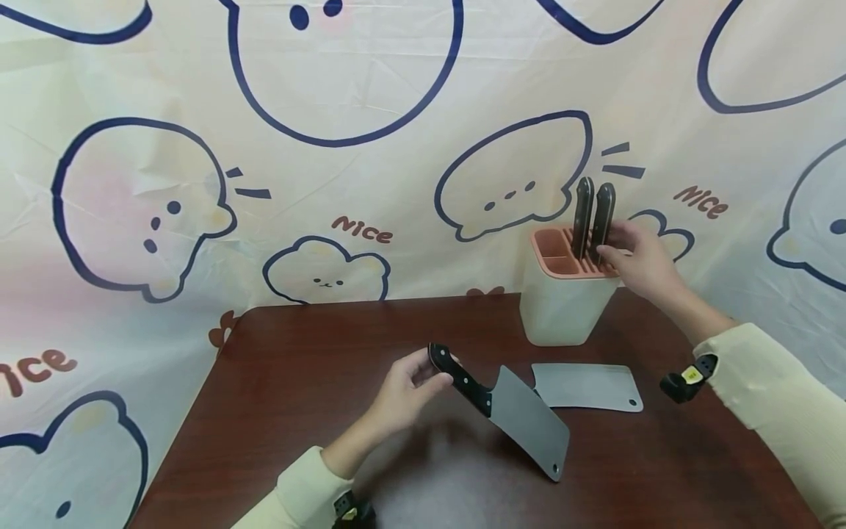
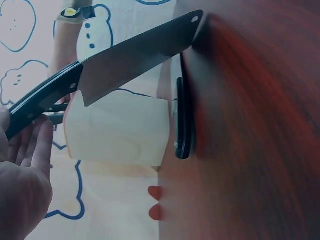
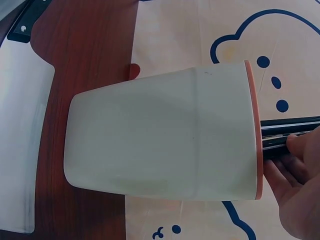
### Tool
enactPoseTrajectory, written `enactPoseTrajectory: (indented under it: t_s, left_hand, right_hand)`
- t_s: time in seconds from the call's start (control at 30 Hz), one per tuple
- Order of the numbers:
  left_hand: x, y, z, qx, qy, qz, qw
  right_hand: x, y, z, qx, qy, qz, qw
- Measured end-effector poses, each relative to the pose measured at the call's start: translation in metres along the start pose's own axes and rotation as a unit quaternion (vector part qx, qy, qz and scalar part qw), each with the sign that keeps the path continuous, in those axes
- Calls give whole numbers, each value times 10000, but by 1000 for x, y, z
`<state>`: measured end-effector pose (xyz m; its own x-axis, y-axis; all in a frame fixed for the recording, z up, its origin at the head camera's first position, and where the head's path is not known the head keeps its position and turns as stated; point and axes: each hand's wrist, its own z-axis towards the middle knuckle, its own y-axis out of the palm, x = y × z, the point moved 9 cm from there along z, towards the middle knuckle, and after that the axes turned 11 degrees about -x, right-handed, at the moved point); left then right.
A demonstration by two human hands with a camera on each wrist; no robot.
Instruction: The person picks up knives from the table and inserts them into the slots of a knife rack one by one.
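Note:
My left hand [image 1: 406, 393] grips a cleaver [image 1: 529, 422] by its black riveted handle, holding it above the table with the blade slanting down to the right. A second cleaver [image 1: 588, 387] lies flat behind it; its handle is hidden in the head view, but the black handle [image 2: 184, 120] shows in the left wrist view. My right hand [image 1: 637, 257] pinches the black handle of a knife [image 1: 602, 217] in the slotted part of a white knife holder [image 1: 568, 312] with an orange top. Beside it stands another knife [image 1: 582, 213]. Both knives' blades are hidden inside.
The dark brown wooden table [image 1: 317, 360] ends at a cloth backdrop [image 1: 410, 184] printed with cartoon outlines. The knife holder stands at the table's back edge, just behind the lying cleaver. An open compartment [image 1: 554, 250] takes up the left of its top.

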<state>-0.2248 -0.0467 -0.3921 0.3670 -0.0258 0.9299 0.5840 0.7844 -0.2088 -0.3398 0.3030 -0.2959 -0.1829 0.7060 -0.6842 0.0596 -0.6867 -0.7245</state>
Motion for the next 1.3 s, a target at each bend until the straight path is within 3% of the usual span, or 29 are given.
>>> enactPoseTrajectory:
  t_s: [0.37,0.63,1.0,1.13,1.3]
  left_hand:
    - [20,-23,-1,354,94,84,9993]
    - [46,-53,-5,824,235,295,9959]
    - [84,-99,-19,1665,283,990,9807]
    - [96,-108,-21,1751,345,1077,9780]
    - [105,-116,-20,1787,209,1146,9770]
  right_hand:
    - [-3,0,-2,-58,-135,-197,9997]
    - [-2,-11,-9,100,-10,-445,9990]
    - [-9,-23,-26,249,-190,-678,9972]
    - [-15,-29,-34,357,-307,-652,9968]
    - [-24,-33,-43,425,-336,-638,9965]
